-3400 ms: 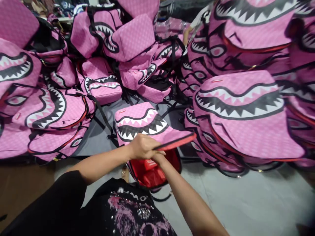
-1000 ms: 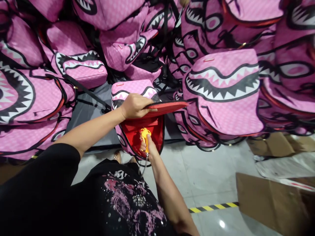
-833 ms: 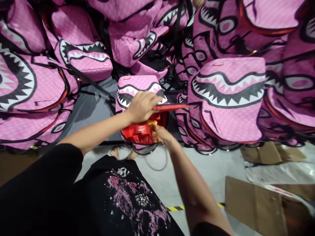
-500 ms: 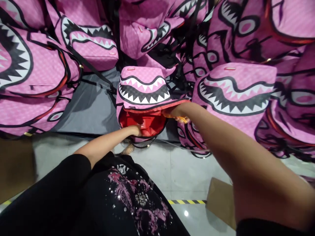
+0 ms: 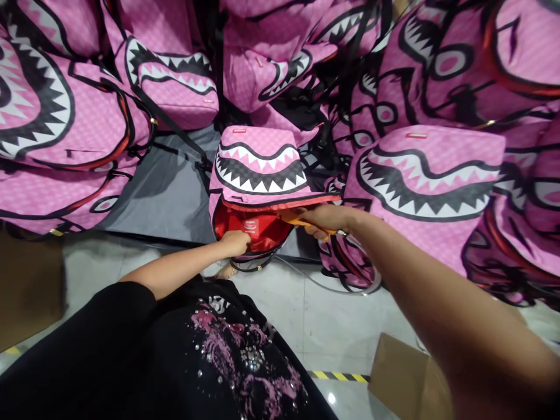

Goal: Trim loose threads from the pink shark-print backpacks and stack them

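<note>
A pink backpack (image 5: 262, 139) with a printed shark mouth lies on the grey surface in front of me, its flap raised and its red lining (image 5: 265, 233) showing. My left hand (image 5: 236, 242) is closed at the near edge of the opening, fingertips inside against the lining. In my right hand (image 5: 327, 220) is an orange tool (image 5: 297, 220), its front end at the right side of the opening under the flap. The fingers cover much of the tool, so its exact kind is unclear. A white label (image 5: 251, 226) shows inside.
Pink shark backpacks (image 5: 431, 186) crowd the right, and more backpacks (image 5: 175, 87) stand behind and to the left. A clear tube (image 5: 336, 290) loops below the right hand. Cardboard boxes (image 5: 405, 373) stand on the tiled floor (image 5: 280, 315) on both sides.
My left hand has drawn back from deeper inside to the opening's near edge. The right hand has come lower, and more of the orange tool shows. The label inside is now plainer.
</note>
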{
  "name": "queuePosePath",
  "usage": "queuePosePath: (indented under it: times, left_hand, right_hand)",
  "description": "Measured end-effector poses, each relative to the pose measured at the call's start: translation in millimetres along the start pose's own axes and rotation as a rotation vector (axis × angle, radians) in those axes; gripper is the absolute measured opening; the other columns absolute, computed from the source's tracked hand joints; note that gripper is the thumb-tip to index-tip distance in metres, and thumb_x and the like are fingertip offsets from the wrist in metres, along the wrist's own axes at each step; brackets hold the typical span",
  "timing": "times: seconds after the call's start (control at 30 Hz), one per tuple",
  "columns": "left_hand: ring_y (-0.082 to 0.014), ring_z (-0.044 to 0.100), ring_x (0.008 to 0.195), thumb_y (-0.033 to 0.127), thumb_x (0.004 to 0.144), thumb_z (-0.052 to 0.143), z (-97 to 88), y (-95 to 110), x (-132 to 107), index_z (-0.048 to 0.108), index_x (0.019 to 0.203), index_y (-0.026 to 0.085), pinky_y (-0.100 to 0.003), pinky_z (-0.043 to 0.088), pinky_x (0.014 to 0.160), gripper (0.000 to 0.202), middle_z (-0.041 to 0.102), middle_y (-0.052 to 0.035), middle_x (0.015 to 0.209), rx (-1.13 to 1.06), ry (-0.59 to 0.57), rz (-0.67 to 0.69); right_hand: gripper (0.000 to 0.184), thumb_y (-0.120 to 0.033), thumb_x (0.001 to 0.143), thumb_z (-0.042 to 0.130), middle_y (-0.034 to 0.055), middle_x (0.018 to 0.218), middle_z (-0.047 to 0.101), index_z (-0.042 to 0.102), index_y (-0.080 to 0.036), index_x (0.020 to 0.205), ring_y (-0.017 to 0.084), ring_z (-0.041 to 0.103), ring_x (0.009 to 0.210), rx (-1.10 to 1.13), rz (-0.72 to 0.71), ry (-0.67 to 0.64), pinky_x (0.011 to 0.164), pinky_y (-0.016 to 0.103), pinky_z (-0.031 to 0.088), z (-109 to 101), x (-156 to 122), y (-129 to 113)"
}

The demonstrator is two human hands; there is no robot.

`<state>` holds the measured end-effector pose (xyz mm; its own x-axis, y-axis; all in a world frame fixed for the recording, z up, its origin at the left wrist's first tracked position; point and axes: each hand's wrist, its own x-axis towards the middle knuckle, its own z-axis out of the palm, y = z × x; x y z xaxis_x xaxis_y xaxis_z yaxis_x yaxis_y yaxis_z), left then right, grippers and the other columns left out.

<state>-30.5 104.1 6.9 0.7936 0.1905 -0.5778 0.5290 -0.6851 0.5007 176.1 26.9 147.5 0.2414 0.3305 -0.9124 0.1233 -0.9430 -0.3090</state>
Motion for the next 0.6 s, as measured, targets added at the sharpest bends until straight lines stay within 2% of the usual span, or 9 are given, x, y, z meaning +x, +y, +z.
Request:
queuePosePath:
  times: [0.1,0.23,0.3,0.33,0.4,0.47,0.5,0.53,0.6]
  left_hand:
    - [-0.0273,0.069,0.104,0.031,0.09,0.055,-10.2,7,-11,0.073,0.099,0.022,-0.035,0.054,0.085,0.022,0.075,-0.01,0.106,0.006,0.123,0.032]
    - [-0.0257,0.071,0.094,0.043,0.091,0.057,-47.3,6,-36,0.07,0.096,0.017,-0.035,0.056,0.079,0.029,0.075,-0.0127,0.097,-0.269,0.692,0.187]
    - [-0.0216,0.071,0.086,0.044,0.09,0.058,-65.4,-10,-57,0.07,0.094,0.019,-0.031,0.057,0.073,0.029,0.076,-0.0089,0.091,-0.498,0.865,0.325]
    - [-0.0203,0.071,0.083,0.046,0.09,0.058,-70.8,-24,-67,0.07,0.091,0.02,-0.031,0.057,0.072,0.029,0.076,-0.0071,0.088,-0.587,0.866,0.341]
    - [-0.0211,0.071,0.074,0.054,0.088,0.055,-71.6,-59,-78,0.068,0.083,0.019,-0.03,0.057,0.064,0.037,0.074,-0.0064,0.076,-0.768,0.928,0.106]
    - [-0.0278,0.07,0.101,0.06,0.082,0.058,-60.9,-94,-68,0.065,0.107,0.017,-0.033,0.058,0.072,0.05,0.074,-0.0126,0.104,-0.885,0.923,-0.186]
    - [-0.0316,0.064,0.115,0.062,0.08,0.06,-53.2,-107,-56,0.058,0.123,0.016,-0.037,0.058,0.076,0.063,0.068,-0.0172,0.122,-0.946,0.809,-0.301]
    - [-0.0349,0.059,0.124,0.064,0.08,0.059,-45.2,-116,-41,0.048,0.136,0.015,-0.042,0.058,0.079,0.076,0.059,-0.0204,0.136,-0.998,0.676,-0.391]
    - [-0.0381,0.056,0.127,0.07,0.08,0.055,-31.0,-119,-11,0.033,0.148,0.016,-0.05,0.057,0.082,0.09,0.05,-0.0238,0.145,-1.026,0.5,-0.461]
  right_hand:
    - [0.04,-0.05,0.091,0.061,-0.0094,0.038,0.035,0.053,-0.019,0.066,0.004,0.029,0.028,0.117,-0.061,-0.048,0.034,0.015,0.024,12,8,22]
    - [0.039,-0.057,0.089,0.06,-0.0062,0.039,0.043,0.059,-0.018,0.081,0.01,0.038,0.028,0.146,-0.088,-0.051,0.03,0.02,0.03,26,14,68]
    - [0.043,-0.06,0.086,0.06,-0.0045,0.044,0.049,0.058,-0.017,0.089,0.012,0.044,0.031,0.193,-0.092,-0.02,0.032,0.022,0.036,34,11,107]
    - [0.046,-0.062,0.082,0.063,-0.0035,0.046,0.052,0.057,-0.017,0.091,0.014,0.048,0.033,0.244,-0.093,-0.012,0.034,0.023,0.039,38,8,129]
    - [0.053,-0.066,0.074,0.068,-0.0022,0.054,0.057,0.055,-0.018,0.092,0.015,0.055,0.042,0.48,-0.167,-0.004,0.041,0.026,0.047,50,4,174]
    - [0.057,-0.062,0.065,0.075,-0.0029,0.057,0.058,0.056,-0.018,0.095,0.015,0.06,0.051,0.76,-0.269,0.17,0.054,0.029,0.053,64,10,211]
    - [0.055,-0.061,0.064,0.076,-0.0043,0.056,0.056,0.057,-0.019,0.093,0.014,0.059,0.051,0.919,-0.311,0.371,0.057,0.028,0.053,70,18,221]
    - [0.051,-0.059,0.064,0.075,-0.0038,0.057,0.056,0.055,-0.02,0.088,0.014,0.06,0.054,0.95,-0.33,0.442,0.06,0.029,0.053,74,29,226]
    - [0.047,-0.056,0.063,0.076,-0.0008,0.062,0.059,0.054,-0.02,0.084,0.016,0.061,0.056,0.977,-0.37,0.527,0.058,0.031,0.052,77,57,215]
